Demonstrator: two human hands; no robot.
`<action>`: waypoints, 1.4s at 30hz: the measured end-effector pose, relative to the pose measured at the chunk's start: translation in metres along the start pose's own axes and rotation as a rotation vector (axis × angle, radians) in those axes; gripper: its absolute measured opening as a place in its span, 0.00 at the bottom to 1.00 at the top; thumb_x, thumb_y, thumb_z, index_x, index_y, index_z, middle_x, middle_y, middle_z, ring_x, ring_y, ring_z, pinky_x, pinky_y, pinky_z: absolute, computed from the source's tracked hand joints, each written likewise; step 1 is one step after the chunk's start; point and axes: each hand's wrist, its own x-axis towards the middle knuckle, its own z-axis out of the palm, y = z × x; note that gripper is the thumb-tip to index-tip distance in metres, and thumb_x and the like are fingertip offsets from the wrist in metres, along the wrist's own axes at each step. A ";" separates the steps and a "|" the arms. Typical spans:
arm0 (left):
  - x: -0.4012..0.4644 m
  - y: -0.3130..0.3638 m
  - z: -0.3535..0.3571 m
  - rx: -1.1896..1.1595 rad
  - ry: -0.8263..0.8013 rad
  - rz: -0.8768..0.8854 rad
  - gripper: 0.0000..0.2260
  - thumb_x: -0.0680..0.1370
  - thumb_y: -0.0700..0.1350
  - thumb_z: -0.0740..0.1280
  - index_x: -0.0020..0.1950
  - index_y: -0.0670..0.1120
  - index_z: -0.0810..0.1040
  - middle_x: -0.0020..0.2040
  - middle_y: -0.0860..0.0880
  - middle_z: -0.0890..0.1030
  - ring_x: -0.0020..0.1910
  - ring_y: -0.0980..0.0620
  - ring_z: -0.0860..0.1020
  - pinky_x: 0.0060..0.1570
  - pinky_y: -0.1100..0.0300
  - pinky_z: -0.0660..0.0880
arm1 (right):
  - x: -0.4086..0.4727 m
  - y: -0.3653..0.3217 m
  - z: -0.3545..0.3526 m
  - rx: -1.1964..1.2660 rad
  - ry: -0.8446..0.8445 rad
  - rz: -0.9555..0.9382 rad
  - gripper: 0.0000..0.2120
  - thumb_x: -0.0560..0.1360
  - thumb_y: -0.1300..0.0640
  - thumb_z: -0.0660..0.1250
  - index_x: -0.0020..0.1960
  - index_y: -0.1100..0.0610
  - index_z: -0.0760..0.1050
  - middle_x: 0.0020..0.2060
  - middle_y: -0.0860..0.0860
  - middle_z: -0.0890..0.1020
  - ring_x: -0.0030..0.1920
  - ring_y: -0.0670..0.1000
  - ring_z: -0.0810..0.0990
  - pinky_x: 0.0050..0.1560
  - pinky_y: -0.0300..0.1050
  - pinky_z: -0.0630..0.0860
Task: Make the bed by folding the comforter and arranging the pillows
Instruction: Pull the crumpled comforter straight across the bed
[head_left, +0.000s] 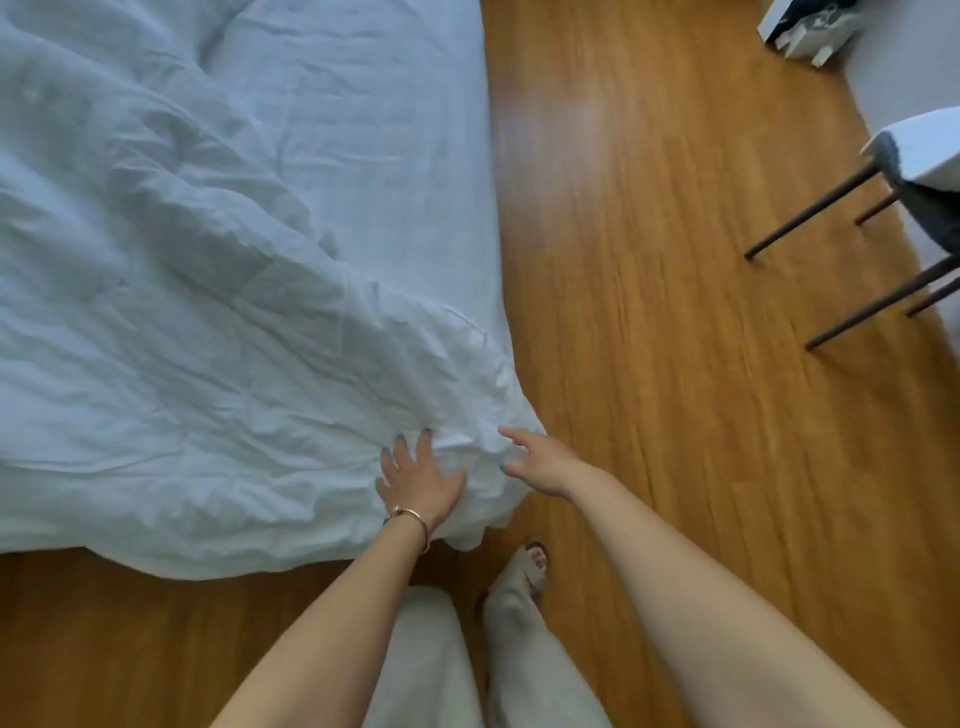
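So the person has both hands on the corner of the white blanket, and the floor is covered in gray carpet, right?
Not quite. The head view shows a bare wooden floor, not gray carpet. The rest holds: the left hand and right hand are on the white blanket's corner.

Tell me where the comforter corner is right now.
Head view, low centre: the comforter corner hangs over the floor, between the left hand and right hand.

Gold bracelet (415, 519), beige trousers (421, 660)

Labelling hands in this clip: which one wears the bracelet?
The left hand, lying flat on the white comforter; its wrist carries a gold bracelet. The right hand wears none.
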 end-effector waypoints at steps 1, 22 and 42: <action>-0.005 0.009 0.002 -0.045 -0.019 -0.031 0.36 0.75 0.59 0.63 0.78 0.53 0.50 0.79 0.44 0.47 0.77 0.41 0.47 0.73 0.42 0.53 | -0.009 0.007 -0.002 -0.029 0.000 0.006 0.29 0.77 0.47 0.62 0.76 0.43 0.60 0.73 0.49 0.68 0.69 0.54 0.70 0.61 0.46 0.70; 0.066 0.229 -0.043 -0.316 -0.459 0.029 0.12 0.78 0.51 0.64 0.59 0.49 0.77 0.56 0.51 0.79 0.55 0.53 0.76 0.56 0.59 0.71 | 0.036 0.068 -0.248 -0.088 -0.136 0.243 0.11 0.77 0.53 0.62 0.57 0.51 0.76 0.55 0.49 0.78 0.55 0.51 0.76 0.56 0.45 0.73; 0.261 0.383 -0.215 -1.073 0.162 -0.481 0.07 0.78 0.46 0.65 0.56 0.50 0.77 0.47 0.54 0.78 0.49 0.53 0.77 0.46 0.64 0.71 | 0.316 -0.204 -0.508 -0.707 -0.395 -0.316 0.27 0.76 0.38 0.63 0.68 0.53 0.69 0.63 0.50 0.76 0.56 0.51 0.76 0.52 0.47 0.74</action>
